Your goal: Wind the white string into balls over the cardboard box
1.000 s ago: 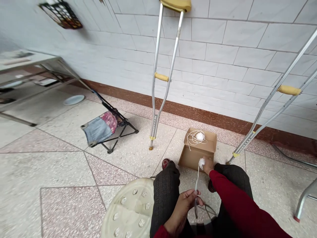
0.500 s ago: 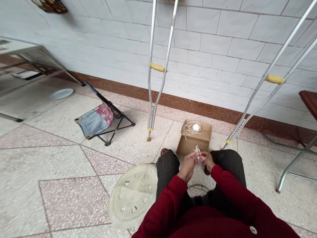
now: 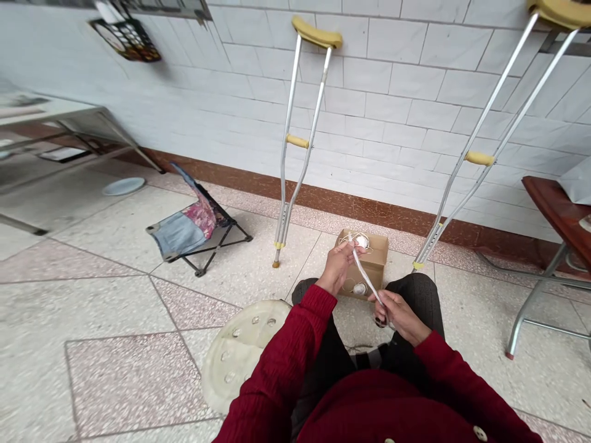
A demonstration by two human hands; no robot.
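Note:
A thin white strip [image 3: 364, 275], perhaps cord or folded plastic, stretches slantwise between my hands above my lap. My left hand [image 3: 339, 266] pinches its upper end. Lower and to the right, the fingers of my right hand [image 3: 401, 312] are closed around the other end. Just beyond them, an open cardboard box [image 3: 379, 247] sits on the floor, partly hidden by my left hand. In its far half lies a white ball of string [image 3: 361, 242] with loose loops. Another white bundle [image 3: 359, 288] is in the near half. Something small and dark below my right fingers is unclear.
Two crutches, one ahead [image 3: 297, 142] and one at right [image 3: 480, 159], lean on the tiled wall. A folding stool [image 3: 182, 237] stands left. A round pale lid with holes [image 3: 231, 347] lies beside my leg. A brown chair [image 3: 554, 203] is at right, a table [image 3: 69, 106] at far left.
My hands have moved apart, the left one up toward the box and the right one down to the right. The white strip now spans between them. The view has tilted upward.

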